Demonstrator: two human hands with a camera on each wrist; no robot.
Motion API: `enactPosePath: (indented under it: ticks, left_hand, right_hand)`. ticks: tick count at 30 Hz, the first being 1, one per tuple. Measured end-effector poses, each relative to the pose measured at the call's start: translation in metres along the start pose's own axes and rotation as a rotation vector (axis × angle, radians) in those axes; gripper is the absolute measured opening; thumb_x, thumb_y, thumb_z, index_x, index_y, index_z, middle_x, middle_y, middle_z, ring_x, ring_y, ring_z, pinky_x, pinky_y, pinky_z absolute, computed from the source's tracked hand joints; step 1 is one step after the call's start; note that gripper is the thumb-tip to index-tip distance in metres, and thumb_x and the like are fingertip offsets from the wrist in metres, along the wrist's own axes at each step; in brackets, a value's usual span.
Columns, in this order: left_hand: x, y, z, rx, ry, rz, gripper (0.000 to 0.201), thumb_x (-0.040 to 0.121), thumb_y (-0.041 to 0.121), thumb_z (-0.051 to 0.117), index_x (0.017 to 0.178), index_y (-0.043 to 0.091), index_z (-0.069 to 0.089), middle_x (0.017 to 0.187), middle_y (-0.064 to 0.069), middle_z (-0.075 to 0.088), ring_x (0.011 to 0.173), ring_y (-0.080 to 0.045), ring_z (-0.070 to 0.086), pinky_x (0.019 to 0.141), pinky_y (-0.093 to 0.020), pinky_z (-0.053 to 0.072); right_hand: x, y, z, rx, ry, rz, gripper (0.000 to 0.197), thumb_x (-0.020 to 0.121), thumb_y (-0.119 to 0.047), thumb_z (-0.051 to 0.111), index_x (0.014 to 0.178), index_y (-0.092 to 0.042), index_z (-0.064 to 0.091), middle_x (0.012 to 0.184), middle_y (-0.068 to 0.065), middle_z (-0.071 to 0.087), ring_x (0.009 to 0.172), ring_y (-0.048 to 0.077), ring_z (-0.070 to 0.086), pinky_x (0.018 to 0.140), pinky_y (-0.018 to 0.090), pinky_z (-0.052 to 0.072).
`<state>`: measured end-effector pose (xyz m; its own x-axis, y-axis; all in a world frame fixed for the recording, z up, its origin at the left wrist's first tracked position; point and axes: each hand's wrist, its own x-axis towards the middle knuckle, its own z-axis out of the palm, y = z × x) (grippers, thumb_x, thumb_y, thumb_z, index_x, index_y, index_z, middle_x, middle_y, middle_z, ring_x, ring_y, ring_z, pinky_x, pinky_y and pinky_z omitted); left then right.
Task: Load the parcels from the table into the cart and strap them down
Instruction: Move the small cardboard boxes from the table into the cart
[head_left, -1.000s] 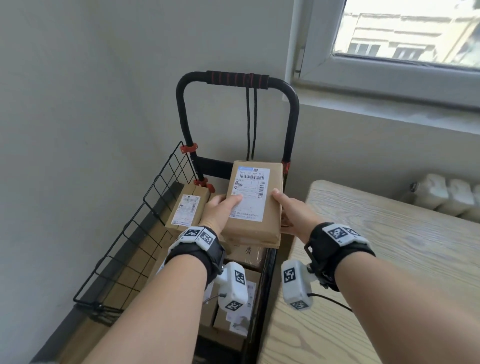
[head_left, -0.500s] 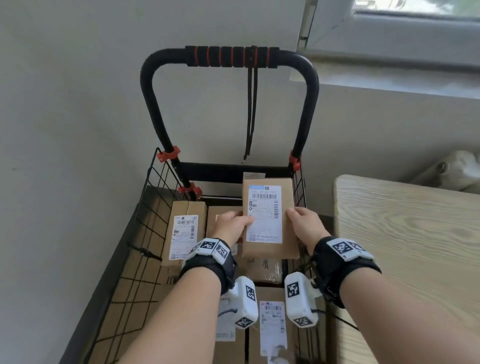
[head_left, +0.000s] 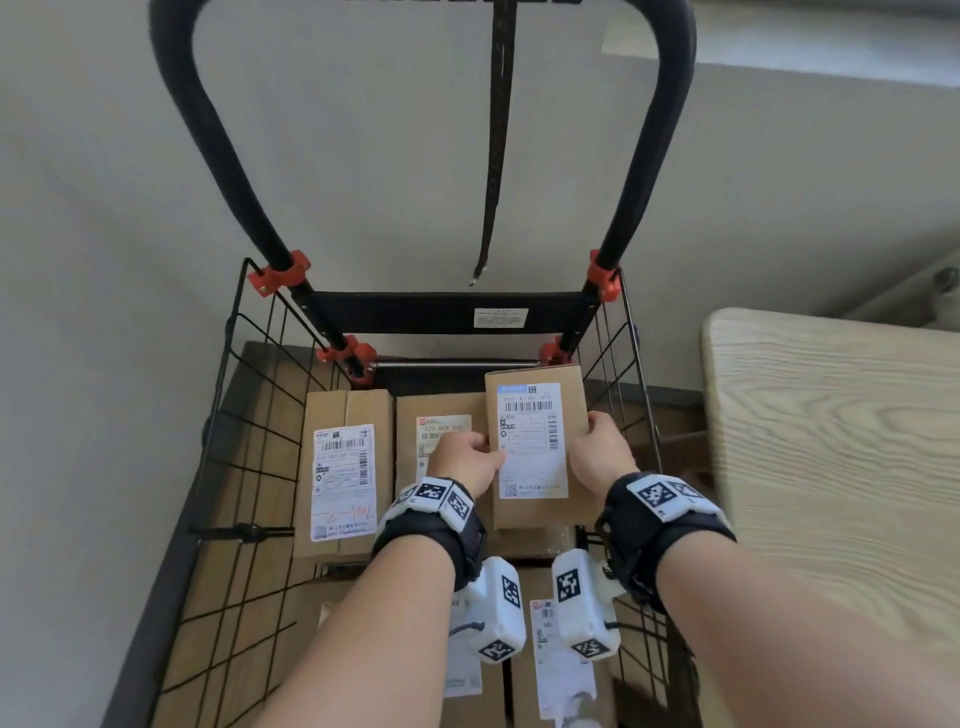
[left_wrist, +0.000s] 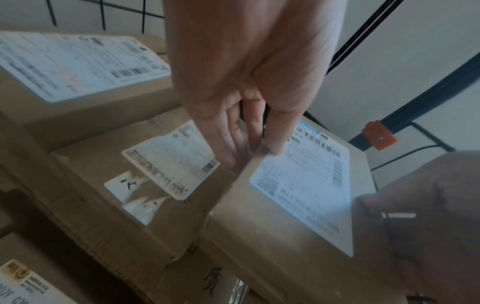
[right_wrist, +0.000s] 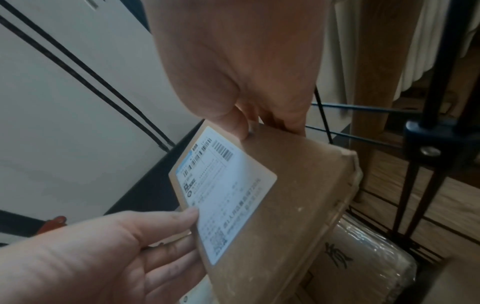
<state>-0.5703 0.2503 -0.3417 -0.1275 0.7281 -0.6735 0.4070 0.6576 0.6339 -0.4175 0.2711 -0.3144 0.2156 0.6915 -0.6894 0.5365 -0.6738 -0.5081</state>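
Because the parcel (head_left: 537, 452) is gripped only by its two long edges, it could slip or tip as it goes down: the left hand (head_left: 467, 460) has its thumb on the label and fingers (left_wrist: 228, 142) pressed together along the left edge, and the right hand (head_left: 597, 457) pinches the right edge, thumb on top and the other fingers curled under, out of sight. It hangs low over the right rear of the cart (head_left: 244, 467), above a taped box (right_wrist: 363, 253), and I cannot tell whether it already touches that box. If it lands half on the middle box (head_left: 439, 415) to its left, it would probably sit crooked and rock under the strap; close to the right mesh, the right hand's knuckles could catch the wires. Nearest in the cart, under the wrists, lie two labelled parcels (head_left: 556, 665), partly hidden. Beyond them stand three side by side: a long box (head_left: 343, 467) on the left, the middle one, and the taped one under the load. Farthest off, the strap (head_left: 496, 156) dangles loose from the handle (head_left: 218, 130), not yet fastened. The table (head_left: 831, 441) stands to the right.
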Motion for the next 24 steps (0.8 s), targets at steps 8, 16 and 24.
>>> enactPosePath:
  ticks: [8, 16, 24]
  left_hand:
    - [0.016, -0.013, 0.011, 0.122, 0.073, 0.004, 0.025, 0.086, 0.019, 0.070, 0.110, 0.011, 0.071, 0.107, -0.004, 0.072, 0.099, -0.021, 0.066, 0.091, -0.035, 0.053]
    - [0.022, -0.022, 0.023, 0.119, 0.113, -0.004, 0.033, 0.086, 0.015, 0.069, 0.118, 0.013, 0.068, 0.114, -0.004, 0.071, 0.105, -0.019, 0.065, 0.093, -0.031, 0.051]
    - [0.026, -0.025, 0.026, 0.076, 0.077, -0.050, 0.033, 0.087, 0.011, 0.067, 0.120, 0.013, 0.067, 0.117, -0.004, 0.069, 0.109, -0.020, 0.063, 0.099, -0.037, 0.049]
  right_hand:
    - [0.027, 0.018, 0.014, 0.006, -0.034, 0.085, 0.041, 0.100, -0.012, 0.040, 0.140, -0.011, 0.037, 0.130, 0.010, 0.056, 0.111, 0.027, 0.055, 0.084, 0.036, 0.043]
    - [0.046, 0.021, 0.029, 0.003, -0.091, 0.156, 0.054, 0.099, -0.012, 0.042, 0.149, -0.014, 0.022, 0.132, 0.012, 0.053, 0.109, 0.029, 0.056, 0.079, 0.038, 0.044]
    - [0.048, 0.022, 0.033, -0.006, -0.089, 0.187, 0.058, 0.099, -0.014, 0.043, 0.151, -0.013, 0.017, 0.130, 0.012, 0.054, 0.103, 0.027, 0.056, 0.076, 0.037, 0.045]
